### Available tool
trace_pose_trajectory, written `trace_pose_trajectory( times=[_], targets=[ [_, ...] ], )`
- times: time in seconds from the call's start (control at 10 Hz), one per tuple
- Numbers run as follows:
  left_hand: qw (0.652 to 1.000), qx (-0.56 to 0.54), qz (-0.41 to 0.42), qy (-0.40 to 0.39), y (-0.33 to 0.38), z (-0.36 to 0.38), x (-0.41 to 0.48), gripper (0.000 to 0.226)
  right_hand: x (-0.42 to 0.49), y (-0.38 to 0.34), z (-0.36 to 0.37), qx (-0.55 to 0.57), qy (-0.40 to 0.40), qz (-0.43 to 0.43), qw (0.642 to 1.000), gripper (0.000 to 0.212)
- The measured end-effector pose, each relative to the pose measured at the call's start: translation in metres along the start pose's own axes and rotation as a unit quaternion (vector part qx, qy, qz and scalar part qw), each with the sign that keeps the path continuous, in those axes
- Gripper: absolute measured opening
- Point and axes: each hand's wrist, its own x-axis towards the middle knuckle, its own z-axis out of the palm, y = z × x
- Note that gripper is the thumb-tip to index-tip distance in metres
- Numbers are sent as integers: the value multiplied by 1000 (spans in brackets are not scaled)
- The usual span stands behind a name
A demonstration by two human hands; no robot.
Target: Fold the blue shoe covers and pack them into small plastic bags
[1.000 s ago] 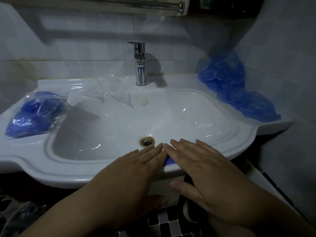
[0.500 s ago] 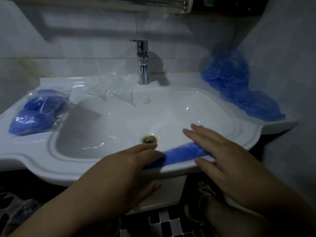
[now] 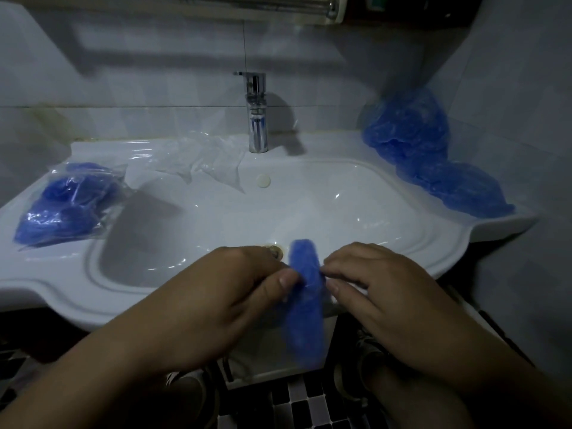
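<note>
Blue folded shoe cover (image 3: 305, 300) hangs over the sink's (image 3: 62, 292) front rim. The left hand (image 3: 216, 305) and right hand (image 3: 390, 295) pinch it with curled fingers, and the left half hides the drain (image 3: 276, 251). One tap (image 3: 257, 119) stands behind, with clear empty bags (image 3: 204, 162) beside it. Filled bags (image 3: 68, 202) lie far left and one loose blue heap (image 3: 433, 162) far right.

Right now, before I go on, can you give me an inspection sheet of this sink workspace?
Surface: sink, white; folding is done over its front rim.
Job's things: cover hangs down, pinched between both hands; loose covers heaped at back right; packed bags on the left ledge; empty bags left of the tap.
Clutter: nothing seen.
Hands: left hand and right hand each pinch the cover.
Cables: nothing seen.
Surroundings: wall tiled, rail above, floor checkered; dim light.
</note>
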Motion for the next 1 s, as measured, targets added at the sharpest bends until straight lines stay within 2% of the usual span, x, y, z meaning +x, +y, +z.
trace_pose_trajectory(
  times=[0.1, 0.2, 0.3, 0.4, 0.5, 0.6, 0.7, 0.8, 0.9, 1.0],
  targets=[
    [993, 5, -54, -100, -44, 21, -14, 34, 0, 1, 2, 24, 8, -13, 1000, 32],
    [993, -12, -29, -111, -46, 36, -10, 16, -1, 3, 1, 47, 36, -15, 998, 21],
    [997, 56, 45, 22, -7, 20, 3, 22, -6, 5, -5, 75, 59, -36, 995, 10],
    [998, 42, 40, 7, -11, 26, 7, 24, -15, 6, -15, 98, 51, -83, 990, 25],
    [993, 86, 31, -71, -52, 51, -3, 31, -22, 11, -13, 125, 44, -107, 985, 31],
    [995, 61, -29, -73, -50, 57, 32, 14, -23, 12, -8, 92, 60, -125, 986, 18],
    [992, 67, -68, -78, -51, 56, 30, 28, -24, 8, -7, 92, 53, -119, 987, 17],
    [992, 78, -12, -96, -57, 53, 22, 36, -26, 5, -9, 99, 30, -111, 988, 19],
    [999, -23, -40, -14, 9, 28, 18, 41, -24, 4, -8, 93, 55, -93, 990, 21],
    [999, -36, -33, 24, 27, 25, 12, 43, -22, 1, -1, 109, 86, -71, 988, 17]
  ],
)
